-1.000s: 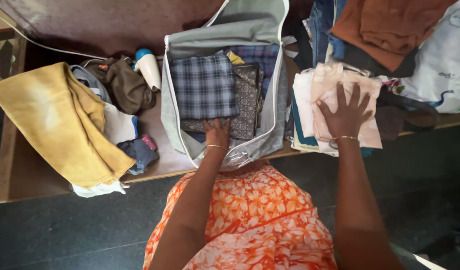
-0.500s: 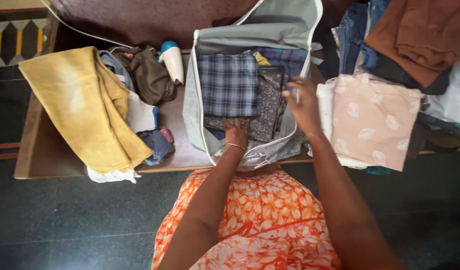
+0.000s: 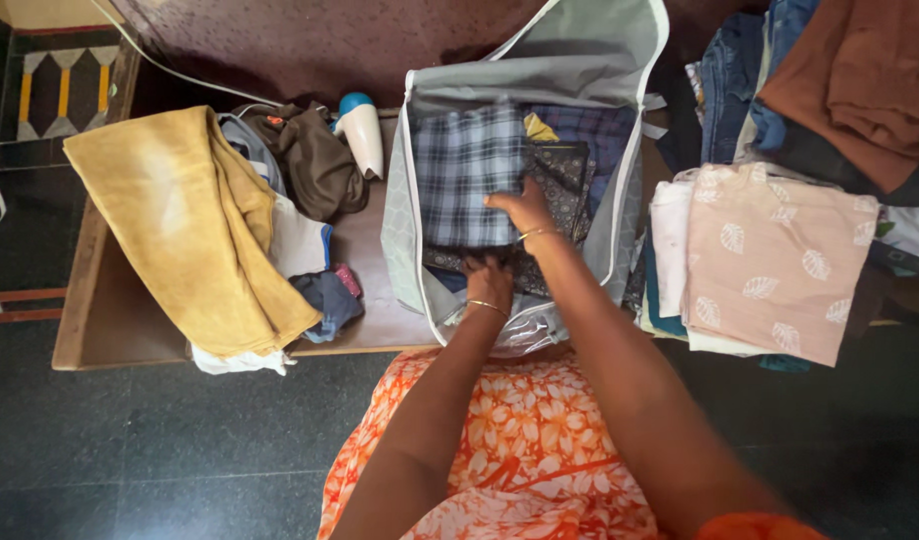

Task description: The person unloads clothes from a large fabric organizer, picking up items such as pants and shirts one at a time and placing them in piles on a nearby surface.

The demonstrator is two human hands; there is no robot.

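An open grey storage bag (image 3: 405,235) stands on the wooden table (image 3: 105,330), filled with folded clothes. On top lies a blue checked cloth (image 3: 465,165), beside a dark patterned cloth (image 3: 570,170). My left hand (image 3: 488,277) is pressed into the near end of the bag, its fingers down among the folded clothes. My right hand (image 3: 525,210) lies flat inside the bag, where the checked and the dark patterned cloth meet. Neither hand lifts anything clear.
A mustard towel (image 3: 185,225) and a heap of loose clothes (image 3: 300,165) lie left of the bag, with a white and blue appliance (image 3: 363,130). Right of the bag sit a folded pink leaf-print cloth (image 3: 775,255) on a stack, jeans (image 3: 730,75) and brown clothes (image 3: 850,60).
My right hand left the pink cloth stack, crossed the bag's right rim and came down on the clothes inside. My left hand stayed at the bag's near end. The view shifted left.
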